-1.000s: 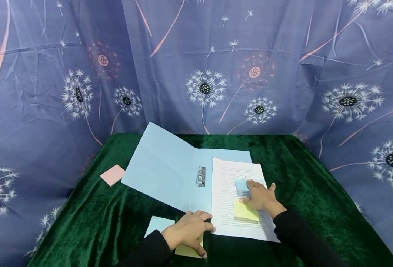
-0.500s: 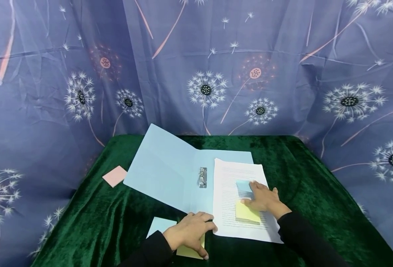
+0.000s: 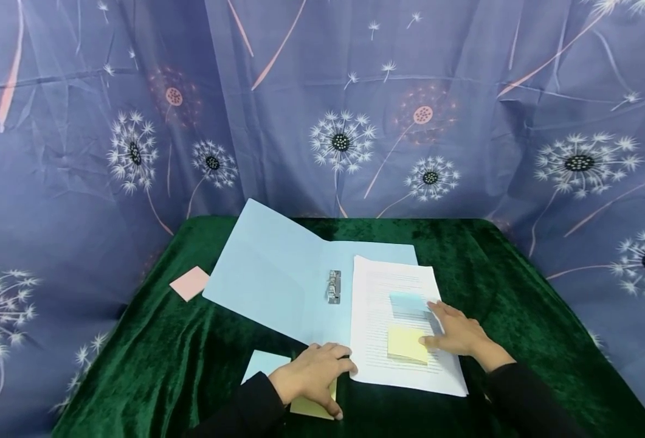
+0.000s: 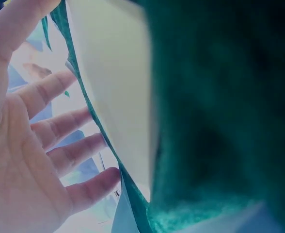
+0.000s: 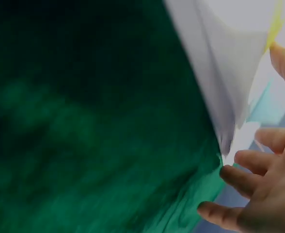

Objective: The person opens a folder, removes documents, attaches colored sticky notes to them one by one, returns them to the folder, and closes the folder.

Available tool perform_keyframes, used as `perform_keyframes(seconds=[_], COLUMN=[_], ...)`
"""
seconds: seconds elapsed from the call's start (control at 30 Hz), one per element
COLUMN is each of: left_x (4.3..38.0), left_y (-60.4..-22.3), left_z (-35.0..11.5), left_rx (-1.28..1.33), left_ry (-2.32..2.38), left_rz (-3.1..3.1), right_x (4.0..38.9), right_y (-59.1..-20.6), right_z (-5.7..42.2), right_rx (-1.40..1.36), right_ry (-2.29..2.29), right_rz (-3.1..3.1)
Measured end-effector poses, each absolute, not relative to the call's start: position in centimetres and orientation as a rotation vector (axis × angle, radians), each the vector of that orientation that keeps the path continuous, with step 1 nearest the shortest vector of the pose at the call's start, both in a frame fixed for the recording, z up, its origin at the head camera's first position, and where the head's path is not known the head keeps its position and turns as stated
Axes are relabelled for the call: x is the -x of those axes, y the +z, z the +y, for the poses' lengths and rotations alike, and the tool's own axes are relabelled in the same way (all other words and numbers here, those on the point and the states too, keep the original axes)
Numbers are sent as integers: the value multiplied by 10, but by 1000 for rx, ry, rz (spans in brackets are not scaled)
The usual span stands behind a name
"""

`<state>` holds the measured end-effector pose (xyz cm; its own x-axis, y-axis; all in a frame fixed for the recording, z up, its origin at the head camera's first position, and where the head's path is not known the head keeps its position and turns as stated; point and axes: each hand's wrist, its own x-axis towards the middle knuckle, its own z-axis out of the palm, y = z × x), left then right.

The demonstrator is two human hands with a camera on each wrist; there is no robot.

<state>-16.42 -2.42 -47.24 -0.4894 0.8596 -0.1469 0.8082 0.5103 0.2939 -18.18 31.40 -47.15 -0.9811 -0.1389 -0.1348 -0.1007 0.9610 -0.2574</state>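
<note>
A stack of printed sheets [image 3: 370, 340] lies over the right half of an opened light blue folder [image 3: 273, 274]. On the top sheet are a blue sticky note pad [image 3: 407, 302] and, nearer me, a yellow sticky note pad [image 3: 405, 345]. My right hand [image 3: 460, 336] is spread at their right edges, thumb by the yellow pad and fingertips by the blue one. My left hand [image 3: 312, 372] has loosely spread fingers at the sheets' lower left corner. It partly hides another yellow pad [image 3: 312, 408] below it. Both palms hold nothing in the wrist views.
A metal ring clip [image 3: 334, 287] sits on the folder's spine side. Left of the folder lies a pink sticky pad [image 3: 189, 283]; another blue pad [image 3: 264, 362] lies beside my left wrist. Green velvet cloth [image 3: 497, 267] covers the table, with a patterned curtain [image 3: 278, 121] behind.
My right hand has drawn back to the right, off the blue and yellow pads on the sheets, so more of both shows. My left hand stays in place.
</note>
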Motion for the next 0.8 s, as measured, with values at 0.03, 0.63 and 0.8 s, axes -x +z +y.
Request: perform_keyframes(seconds=[0.03,0.63,0.8], left_x=[164,164,165], left_y=[-473,-472,-474], left_z=[-24,-27,-20], left_rx=[-1407,-1418,-1402], left_ry=[266,301,319], left_rz=[2482,2482,2541], right_x=[178,157,157], right_y=[-469,-465,-466], right_z=[318,342,342], right_rx=[179,114,114], right_ry=[-376,-406,-409], right_rz=[2953,2773,2777])
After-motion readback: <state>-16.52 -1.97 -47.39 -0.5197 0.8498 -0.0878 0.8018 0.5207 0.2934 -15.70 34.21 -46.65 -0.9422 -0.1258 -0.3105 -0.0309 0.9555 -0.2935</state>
